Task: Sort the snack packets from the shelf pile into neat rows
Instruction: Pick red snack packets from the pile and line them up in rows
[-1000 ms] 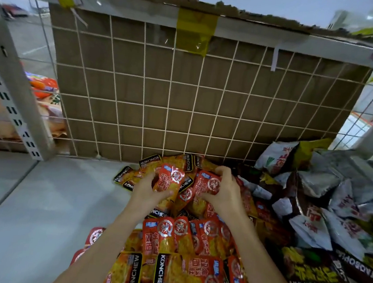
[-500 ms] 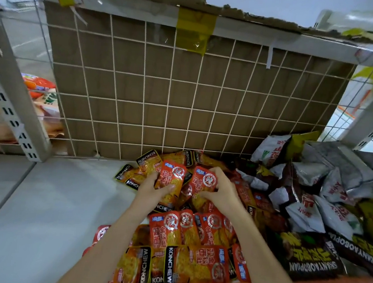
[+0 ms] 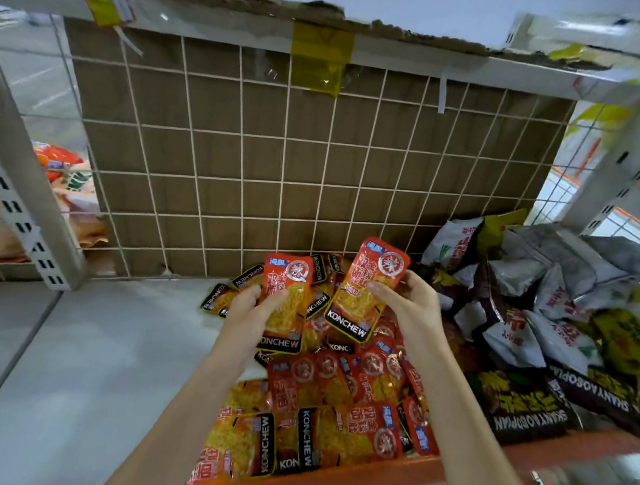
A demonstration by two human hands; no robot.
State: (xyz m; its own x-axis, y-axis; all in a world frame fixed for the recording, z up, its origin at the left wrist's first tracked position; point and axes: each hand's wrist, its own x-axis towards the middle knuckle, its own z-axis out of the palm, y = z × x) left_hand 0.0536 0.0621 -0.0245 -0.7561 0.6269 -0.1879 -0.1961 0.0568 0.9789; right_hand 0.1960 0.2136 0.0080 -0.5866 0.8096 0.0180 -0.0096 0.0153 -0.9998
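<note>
Shelf (image 3: 73,354) is slick, so with left hand (image 3: 247,313) and right hand (image 3: 408,303) each pinching one orange packet (image 3: 285,298), a loose grip drops it into the pile (image 3: 334,394) at lower center

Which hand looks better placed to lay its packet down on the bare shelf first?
Probably the left hand. Its packet sits low, right beside the bare grey shelf. The right hand holds its packet higher, over the orange pile, farther from that space.
</note>
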